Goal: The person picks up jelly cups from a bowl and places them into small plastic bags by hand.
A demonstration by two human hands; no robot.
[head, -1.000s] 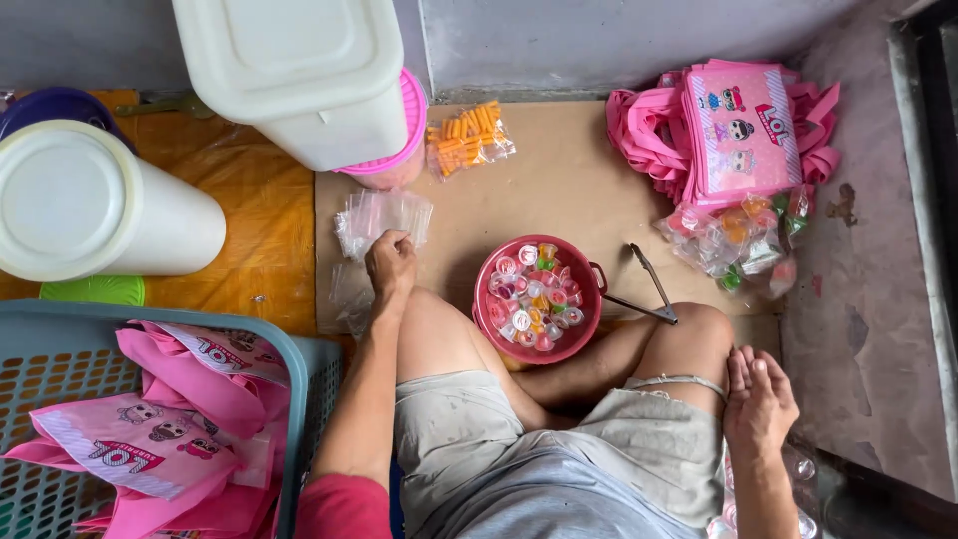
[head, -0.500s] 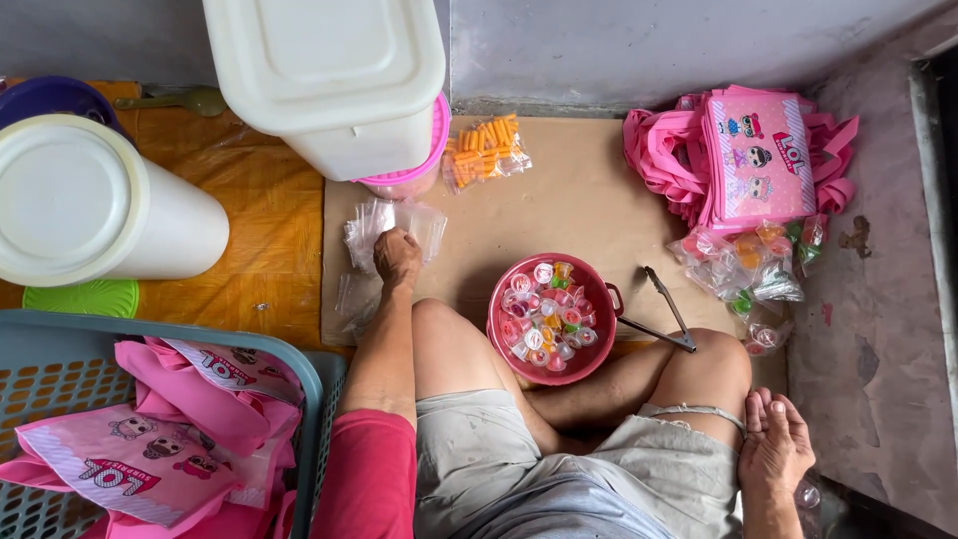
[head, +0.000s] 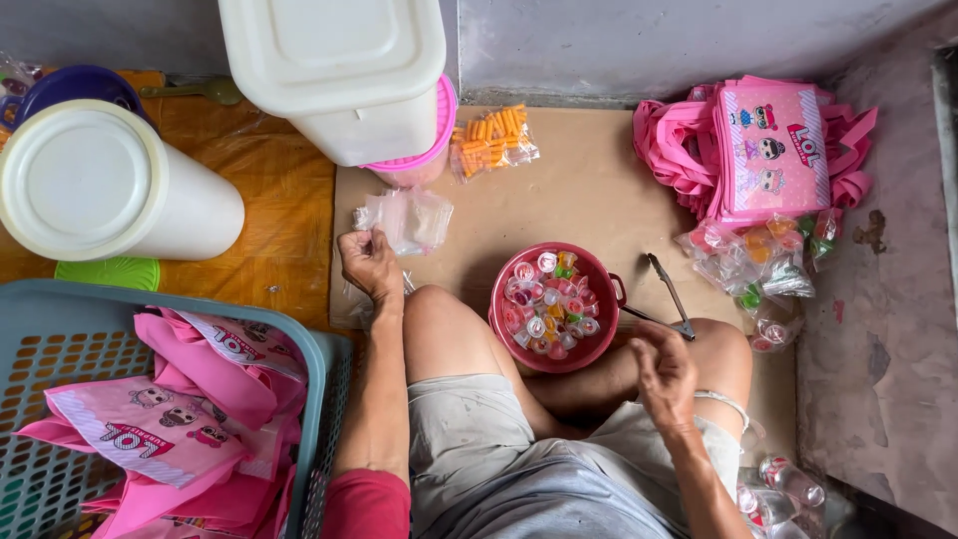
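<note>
Left grip (head: 369,262) pinching clear, crinkled plastic bags (head: 404,218); right grip (head: 661,364) curled, seemingly empty

From where I watch, everything sits around the red bowl (head: 555,306). Beyond it lies a clear packet of orange sticks (head: 492,140). To its left, the left hand (head: 367,262) touches a stack of clear plastic bags (head: 407,218). To its right lie clear packets of coloured jelly cups (head: 753,262), just below flat pink printed bags (head: 768,150).
</note>
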